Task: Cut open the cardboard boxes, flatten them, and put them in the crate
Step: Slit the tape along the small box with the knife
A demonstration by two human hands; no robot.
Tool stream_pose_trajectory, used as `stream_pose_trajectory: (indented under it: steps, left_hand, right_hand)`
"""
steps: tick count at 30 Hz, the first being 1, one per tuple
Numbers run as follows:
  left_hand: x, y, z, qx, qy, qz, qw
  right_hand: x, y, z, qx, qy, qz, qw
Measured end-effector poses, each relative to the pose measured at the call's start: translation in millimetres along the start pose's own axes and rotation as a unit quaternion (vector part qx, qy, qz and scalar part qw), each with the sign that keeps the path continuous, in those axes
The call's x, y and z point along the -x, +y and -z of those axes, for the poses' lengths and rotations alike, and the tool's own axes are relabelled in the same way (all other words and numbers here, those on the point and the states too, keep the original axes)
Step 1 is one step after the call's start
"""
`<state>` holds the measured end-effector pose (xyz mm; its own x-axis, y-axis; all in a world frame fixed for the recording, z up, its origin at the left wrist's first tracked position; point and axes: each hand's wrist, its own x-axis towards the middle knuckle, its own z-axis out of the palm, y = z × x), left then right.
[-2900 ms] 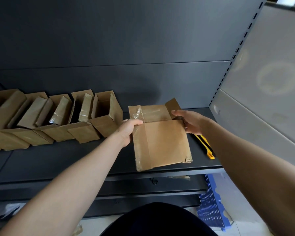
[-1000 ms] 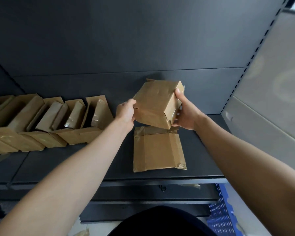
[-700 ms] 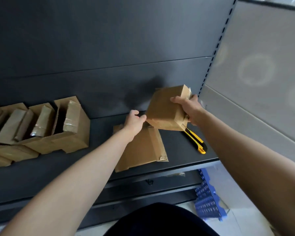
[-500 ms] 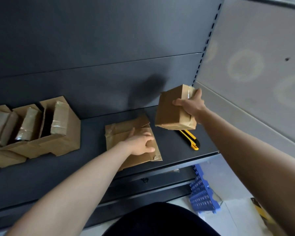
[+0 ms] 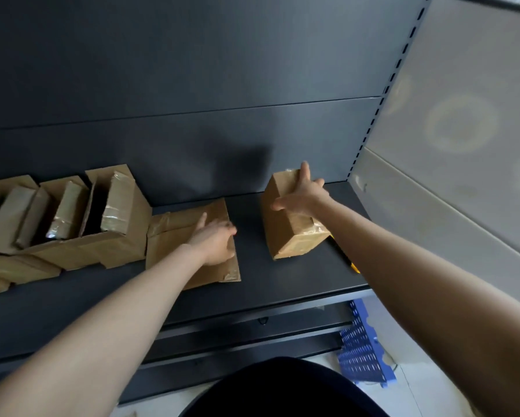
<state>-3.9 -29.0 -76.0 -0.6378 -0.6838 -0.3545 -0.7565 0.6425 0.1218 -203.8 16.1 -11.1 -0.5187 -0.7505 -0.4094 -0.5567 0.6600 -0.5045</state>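
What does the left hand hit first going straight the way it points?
The left hand lies on the flattened box; straight on it crosses that cardboard, then likely meets the dark back panel. Depth unclear.

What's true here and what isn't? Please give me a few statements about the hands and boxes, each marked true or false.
1. The left hand rests on the flat box. True.
2. The right hand holds a knife. False: it holds a closed box; the knife lies on the shelf, mostly hidden.
3. The flat box is in the crate. False: it lies on the shelf; the blue crate stands on the floor below.
4. Open boxes stand left of the flat box. True.
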Motion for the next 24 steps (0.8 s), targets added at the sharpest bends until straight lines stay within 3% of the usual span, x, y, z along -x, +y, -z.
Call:
stream_pose_trajectory:
  steps: [1, 3, 5, 9, 13, 16, 17, 20, 24]
  left_hand:
    - [-0.4, 6.0, 4.9, 0.089, 0.045, 0.002, 0.995]
    - [-3.3, 19.3, 16.9, 0.298, 0.089, -0.006, 0.950]
    - [-8.1, 26.8, 28.9, 0.391, 0.100, -0.020, 0.915]
    - [-16.7, 23.3, 43.0, 0.352, 0.039, -0.031, 0.935]
    - [-20.5, 26.9, 43.9, 0.297, -0.035, -0.069, 0.952]
    - [-21.8, 31.4, 45.7, 0.265, -0.026, -0.069, 0.961]
    - [-22.0, 32.3, 46.1, 0.254, -0.025, -0.066, 0.965]
    - [-20.6, 35.4, 46.7, 0.230, -0.024, -0.059, 0.971]
    - [-18.8, 40.6, 48.9, 0.181, -0.014, -0.052, 0.982]
  right_hand:
    - [0.9, -4.1, -4.9, 0.027, -0.005, -0.003, 1.000]
    - [2.4, -10.8, -12.4, 0.089, -0.021, 0.000, 0.996]
    - [3.8, -12.8, -17.2, 0.162, -0.033, 0.027, 0.986]
    - [7.2, -5.6, -18.3, 0.211, -0.072, 0.123, 0.967]
    - [7.0, 3.1, 0.6, 0.079, -0.159, 0.164, 0.970]
    - [-3.8, 16.5, 17.4, -0.154, -0.051, 0.108, 0.981]
    - [-11.6, 26.1, 19.9, -0.179, 0.004, 0.084, 0.980]
    - [-31.2, 62.6, 16.1, -0.019, 0.052, -0.001, 0.998]
    - [-49.8, 116.0, -8.9, 0.124, -0.018, -0.077, 0.989]
